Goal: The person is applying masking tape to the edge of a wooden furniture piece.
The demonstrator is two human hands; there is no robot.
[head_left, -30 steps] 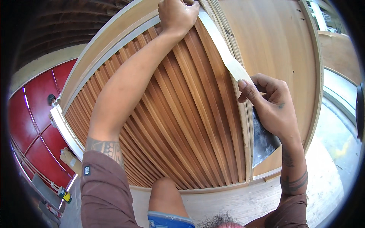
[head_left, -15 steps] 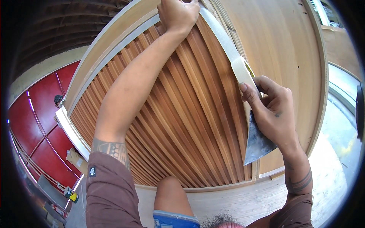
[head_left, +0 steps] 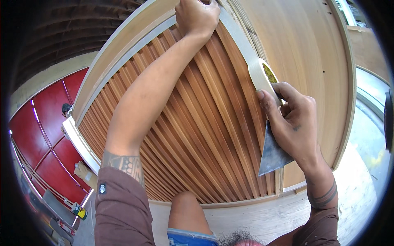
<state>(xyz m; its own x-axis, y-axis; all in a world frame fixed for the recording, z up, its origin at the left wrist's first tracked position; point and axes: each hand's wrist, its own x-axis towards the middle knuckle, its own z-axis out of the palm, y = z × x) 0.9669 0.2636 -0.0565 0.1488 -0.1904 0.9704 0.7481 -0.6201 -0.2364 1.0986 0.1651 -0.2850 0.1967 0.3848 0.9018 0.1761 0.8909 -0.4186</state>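
Note:
My right hand [head_left: 293,123] grips a roll of cream masking tape [head_left: 255,76] between thumb and fingers. A putty knife [head_left: 273,153] is in that same hand, its wide dark blade pointing down over the slats. From the roll, a pale tape strip [head_left: 242,39] stretches up along the right border of a brown slatted wooden panel [head_left: 197,119]. At the strip's far end my left hand [head_left: 198,17] is closed, fingers curled; its fingertips are partly hidden near the upper edge of the picture. My left forearm crosses above the slats.
A plain light wood board [head_left: 303,49] adjoins the panel on the right. Another pale strip [head_left: 135,45] follows the panel's far left border. Red panels [head_left: 49,123], a can [head_left: 79,210] and a partly visible person [head_left: 65,110] are at the left. My knee [head_left: 184,209] is at the near edge.
The tape roll has turned, so its yellow inner core shows more. The putty knife's blade has swung slightly left. My left hand stays at the strip's far end.

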